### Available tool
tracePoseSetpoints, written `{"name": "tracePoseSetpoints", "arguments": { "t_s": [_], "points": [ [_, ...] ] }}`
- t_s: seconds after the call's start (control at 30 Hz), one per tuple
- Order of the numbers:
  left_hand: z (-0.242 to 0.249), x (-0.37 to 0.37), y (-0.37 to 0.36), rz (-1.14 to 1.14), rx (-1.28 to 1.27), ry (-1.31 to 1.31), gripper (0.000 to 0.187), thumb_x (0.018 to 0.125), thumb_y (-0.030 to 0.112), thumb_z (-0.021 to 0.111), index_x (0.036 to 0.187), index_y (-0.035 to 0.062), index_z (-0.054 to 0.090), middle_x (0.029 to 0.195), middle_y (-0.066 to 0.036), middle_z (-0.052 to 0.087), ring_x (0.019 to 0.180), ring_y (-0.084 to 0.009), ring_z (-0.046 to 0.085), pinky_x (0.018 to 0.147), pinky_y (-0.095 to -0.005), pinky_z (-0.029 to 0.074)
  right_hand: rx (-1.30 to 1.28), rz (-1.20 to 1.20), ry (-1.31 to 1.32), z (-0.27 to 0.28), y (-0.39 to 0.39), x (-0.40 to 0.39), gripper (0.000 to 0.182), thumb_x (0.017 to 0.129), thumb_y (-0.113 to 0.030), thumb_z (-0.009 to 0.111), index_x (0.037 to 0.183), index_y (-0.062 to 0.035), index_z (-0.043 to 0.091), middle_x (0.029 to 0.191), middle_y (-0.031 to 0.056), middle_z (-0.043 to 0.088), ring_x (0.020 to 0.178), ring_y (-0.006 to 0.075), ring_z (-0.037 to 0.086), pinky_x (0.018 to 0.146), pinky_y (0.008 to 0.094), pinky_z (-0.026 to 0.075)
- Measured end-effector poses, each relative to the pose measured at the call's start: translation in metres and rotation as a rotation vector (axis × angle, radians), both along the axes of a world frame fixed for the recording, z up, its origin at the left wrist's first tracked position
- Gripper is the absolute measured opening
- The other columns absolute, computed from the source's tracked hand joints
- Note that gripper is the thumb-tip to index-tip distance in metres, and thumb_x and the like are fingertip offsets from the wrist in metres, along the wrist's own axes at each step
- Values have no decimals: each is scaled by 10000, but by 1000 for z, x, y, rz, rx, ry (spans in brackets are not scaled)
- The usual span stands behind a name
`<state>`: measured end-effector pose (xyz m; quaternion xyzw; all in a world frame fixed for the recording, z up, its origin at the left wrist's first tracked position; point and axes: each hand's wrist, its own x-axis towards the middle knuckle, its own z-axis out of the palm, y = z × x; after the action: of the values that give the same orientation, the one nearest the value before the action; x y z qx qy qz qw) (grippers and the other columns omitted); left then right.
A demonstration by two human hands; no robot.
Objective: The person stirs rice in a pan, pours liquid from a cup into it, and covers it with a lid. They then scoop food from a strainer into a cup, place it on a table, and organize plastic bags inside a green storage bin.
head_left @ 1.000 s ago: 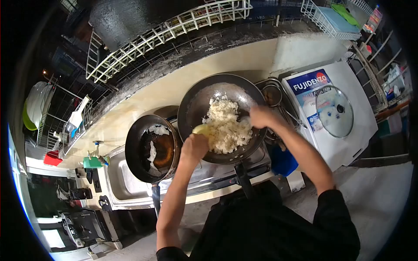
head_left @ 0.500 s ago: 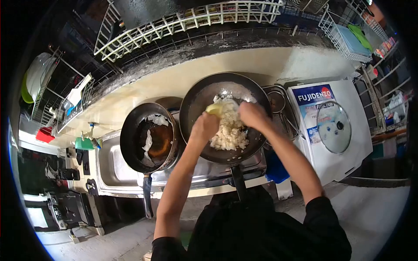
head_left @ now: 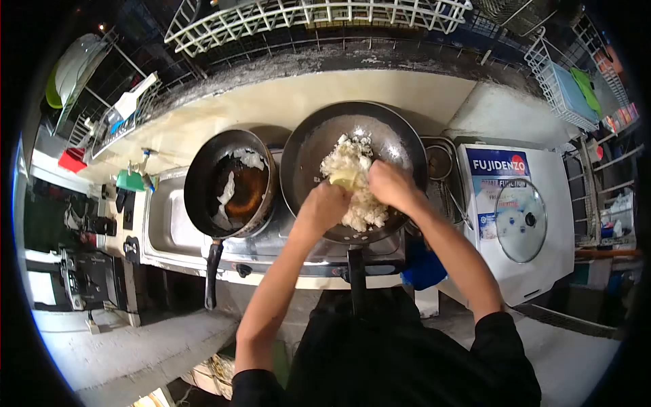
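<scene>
A big dark frying pan (head_left: 308,146) on the stove holds a clumpy heap of white cooked rice (head_left: 366,216). Over the rice, my left hand (head_left: 327,207) is closed on a pale yellow, rounded thing (head_left: 344,179), mostly covered by the fingers. My right hand (head_left: 392,184) is closed low over the right side of the heap; whatever it may hold is hidden. Left of this pan stands a smaller dark pan (head_left: 196,197) with white scraps and a brown, oily bottom. Neither hand touches that one.
A steel sink (head_left: 163,220) lies at the left. On the right, a glass lid (head_left: 521,227) rests on a white appliance (head_left: 559,203). A strainer (head_left: 439,163) sits beside the big pan. White wire racks (head_left: 319,17) run above the wall ledge.
Both hands have moved toward the pan's near side, still closed. More rice now shows on the far side of the hands. The head view has shifted slightly.
</scene>
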<state>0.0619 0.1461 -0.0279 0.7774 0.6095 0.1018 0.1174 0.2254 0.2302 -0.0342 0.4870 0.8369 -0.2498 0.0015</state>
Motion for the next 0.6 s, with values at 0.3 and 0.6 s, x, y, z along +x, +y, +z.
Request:
{"name": "tracePoseSetpoints", "arguments": {
  "t_s": [0.3,0.6],
  "points": [
    [-36,13,-9,-204,65,412,239,845,182,512,701,23,618,644,-156,601,694,-316,628,676,-423,503,-91,274,-222,6,11,16,184,807,-108,535,825,48,632,786,172,642,735,232,643,647,371,516],
    [0,6,6,-314,-428,610,166,819,162,550,919,56,629,783,-135,656,780,-261,661,692,-396,521,-459,194,-438,32,64,26,197,773,-46,515,847,51,670,891,208,657,722,212,667,550,390,520]
  ]
}}
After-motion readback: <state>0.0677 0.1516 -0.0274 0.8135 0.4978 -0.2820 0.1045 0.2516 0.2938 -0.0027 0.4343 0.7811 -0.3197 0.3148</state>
